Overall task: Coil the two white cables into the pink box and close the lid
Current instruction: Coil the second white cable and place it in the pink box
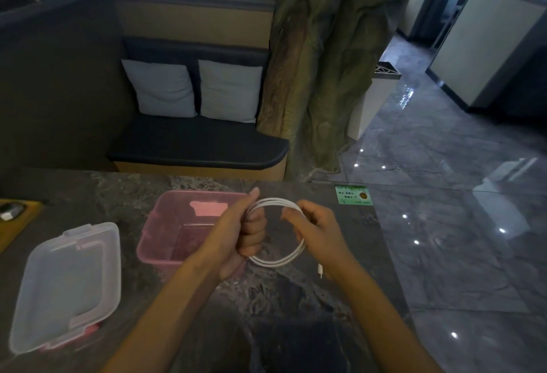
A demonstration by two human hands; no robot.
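Above the dark marble counter [296, 298], just right of the open pink box [165, 242], I hold a white cable [278, 261] wound into a round coil of a few loops, my left hand [239, 239] fisted around its left side and my right hand [313, 224] pinching its right side. One plug end [320, 271] hangs loose below, so I judge the coiling nearly finished. Next I need to tuck that end, lower the coil into the box, find the second cable, which I cannot see, then fetch the clear lid [68, 284] lying to the left.

Dark marbled worktop [296, 298]. Green sticker [353, 194] at far right corner. Beyond: dark bench seat [195, 145] with two pale cushions [161, 88], tree trunk [325, 62], glossy grey tiled floor [458, 195].
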